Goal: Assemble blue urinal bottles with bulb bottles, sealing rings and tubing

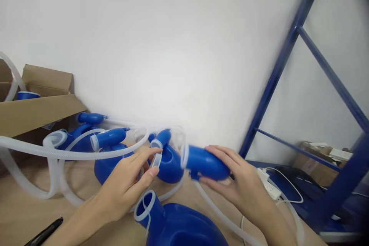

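My right hand (230, 169) is wrapped round a blue cup-like part (206, 162) with a white rim facing left. My left hand (132, 180) pinches a small translucent white piece (156, 160) between thumb and fingers. Below both hands, a blue bottle (184, 226) lies with its white-rimmed round mouth toward the upper left. A translucent hose (219, 215) runs beneath my right hand. Just behind my left fingertips is another blue bottle (170, 165) with a blue part at its top.
More blue bottles (108, 163) and looped translucent hoses (86, 155) lie at the left. A cardboard box (40, 113) is at far left, a black pen (44, 232) at lower left. Blue metal frame (284, 57) and white power strips (271, 190) are at the right.
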Demonstrator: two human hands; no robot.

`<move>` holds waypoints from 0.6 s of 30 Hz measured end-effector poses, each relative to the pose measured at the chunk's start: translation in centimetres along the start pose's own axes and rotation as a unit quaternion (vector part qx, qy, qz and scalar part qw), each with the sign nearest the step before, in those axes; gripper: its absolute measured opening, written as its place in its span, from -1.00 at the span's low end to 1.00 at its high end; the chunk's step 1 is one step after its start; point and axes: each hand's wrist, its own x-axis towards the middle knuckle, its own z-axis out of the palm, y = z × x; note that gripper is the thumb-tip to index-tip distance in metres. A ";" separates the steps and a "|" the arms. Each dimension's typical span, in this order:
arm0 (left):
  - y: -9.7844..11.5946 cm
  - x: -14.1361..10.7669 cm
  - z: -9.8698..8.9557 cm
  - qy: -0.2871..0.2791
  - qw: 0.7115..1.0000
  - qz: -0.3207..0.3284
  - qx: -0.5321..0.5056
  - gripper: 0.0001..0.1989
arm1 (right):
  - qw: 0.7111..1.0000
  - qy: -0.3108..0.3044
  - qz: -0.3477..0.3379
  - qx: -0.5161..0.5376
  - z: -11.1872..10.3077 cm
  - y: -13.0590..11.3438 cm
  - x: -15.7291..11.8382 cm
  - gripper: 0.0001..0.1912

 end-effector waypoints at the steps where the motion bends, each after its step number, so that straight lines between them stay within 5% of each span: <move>1: 0.1 0.0 0.0 0.009 1.000 0.007 0.000 -0.54 | 0.998 -0.025 -0.010 0.055 -0.2 -0.5 0.2 -0.40; 4: 0.6 -0.1 0.2 0.012 0.998 0.058 -0.004 -0.54 | 0.984 -0.058 -0.038 0.161 -0.4 -2.2 0.6 -0.35; 10: 0.7 -0.7 0.9 0.035 0.985 0.168 0.002 -0.50 | 0.970 -0.023 -0.052 0.237 1.2 -4.3 0.6 -0.35; 18: 0.7 -1.0 0.7 0.115 0.925 0.317 0.176 -0.33 | 0.971 -0.067 -0.044 0.225 3.3 -3.3 -1.9 -0.37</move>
